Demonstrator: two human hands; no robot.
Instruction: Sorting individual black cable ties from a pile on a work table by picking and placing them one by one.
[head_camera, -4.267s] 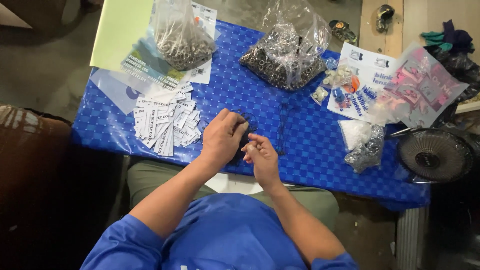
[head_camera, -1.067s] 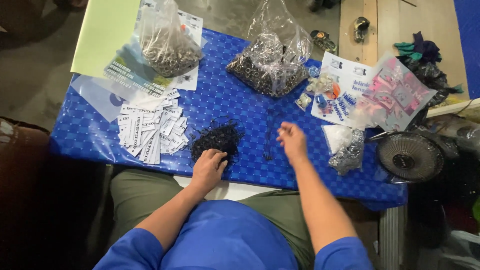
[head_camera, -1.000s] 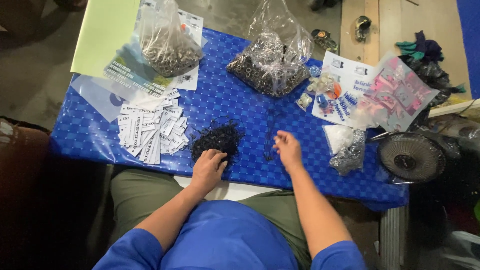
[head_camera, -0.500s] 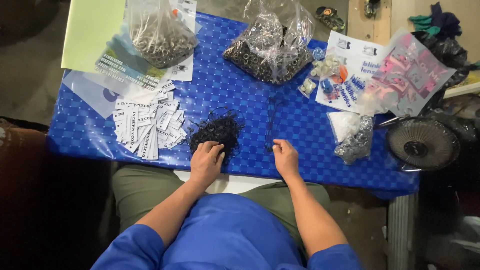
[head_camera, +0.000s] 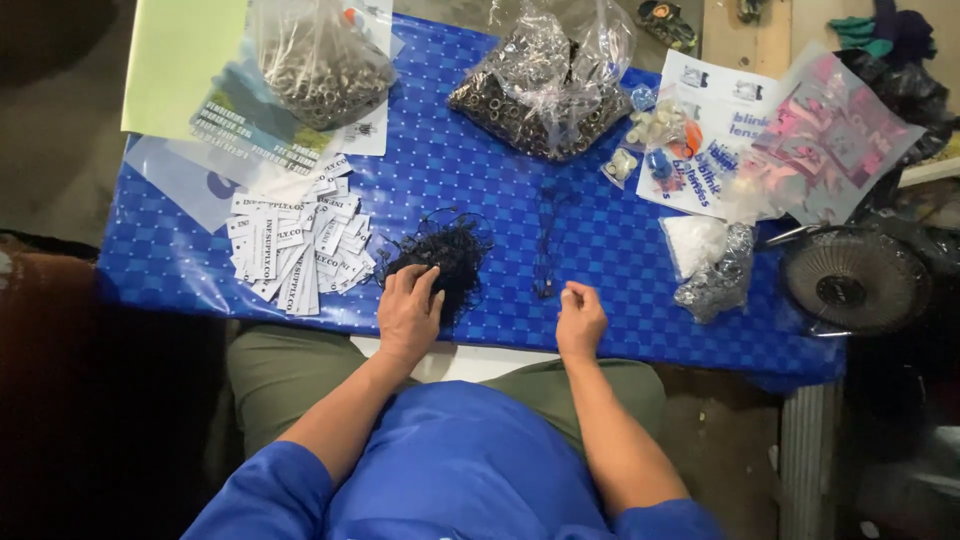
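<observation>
My left hand (head_camera: 408, 312) lies flat with fingers spread on the near edge of a tangled pile of thin black strings (head_camera: 445, 255) on the blue checked tablecloth (head_camera: 450, 170). My right hand (head_camera: 580, 320) is curled near the table's front edge, its fingertips pinched at the lower end of a few straightened black strings (head_camera: 545, 240) that run away from me. A heap of white paper tags (head_camera: 295, 250) lies just left of the black pile.
Two clear bags of metal eyelets (head_camera: 325, 65) (head_camera: 545, 85) sit at the back. Printed white sheets with small packets (head_camera: 700, 150), a pink bag (head_camera: 835, 140) and a small silvery bag (head_camera: 715, 275) fill the right. A round fan (head_camera: 855, 280) stands off the right edge.
My right hand has drawn back from the middle of the cloth toward the front edge. My left hand has moved up onto the black string pile.
</observation>
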